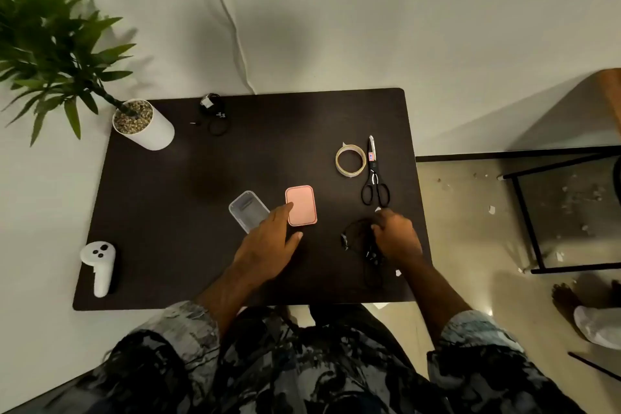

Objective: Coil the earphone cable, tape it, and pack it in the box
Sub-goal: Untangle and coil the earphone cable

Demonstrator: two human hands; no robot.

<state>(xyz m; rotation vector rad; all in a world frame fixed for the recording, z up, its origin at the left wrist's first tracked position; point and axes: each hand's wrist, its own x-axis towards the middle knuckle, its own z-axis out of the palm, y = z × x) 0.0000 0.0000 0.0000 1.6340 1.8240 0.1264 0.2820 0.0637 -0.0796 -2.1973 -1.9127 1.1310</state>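
Cable sat bunched under my right hand near the right edge of the table, and my fingers were curled round the loose black loops, gathering them so nothing slid off. It looked only roughly coiled, I'd say, with a strand trailing toward me. My left hand was flat and relaxed, fingers straight, resting just in front of the box and touching the near edge of the pink lid. Box was open, clear, lying just left of its lid, both kept close so packing would be a short reach. Tape and scissors waited side by side farther off on the right, above the working hand, handy for the binding step. Another dark cable bundle lay at the far edge, beside the potted plant in the far left corner. A white controller lay near the left edge, well apart from everything. Taping hadn't begun, as far as I could judge.
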